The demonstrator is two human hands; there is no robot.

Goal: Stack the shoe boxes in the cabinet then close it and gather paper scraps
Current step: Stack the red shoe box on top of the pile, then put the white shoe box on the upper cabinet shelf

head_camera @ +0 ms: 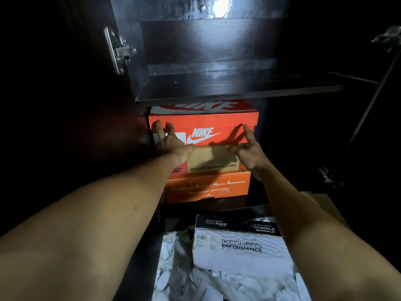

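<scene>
Three shoe boxes stand stacked in the lower compartment of the dark cabinet, under its shelf. An orange Nike box is on top, a tan-fronted box is in the middle, and an orange safety-shoe box is at the bottom. Both arms reach forward to the Nike box. The left hand lies flat against the left part of its front face, fingers straight and grasping nothing. The right hand is near the box's lower right corner, fingers spread and loose, one pointing up along the front edge. It holds nothing, and whether that fingertip touches the cardboard cannot be told.

Nearer the camera, on the floor, a white Skechers box lies among crumpled paper scraps, between the two forearms.

The hands and their shadows cover much of the middle box's front, and the left hand hides part of the Nike box's white label. A metal hinge shows on the left, but both sides of the cabinet are lost in darkness.
</scene>
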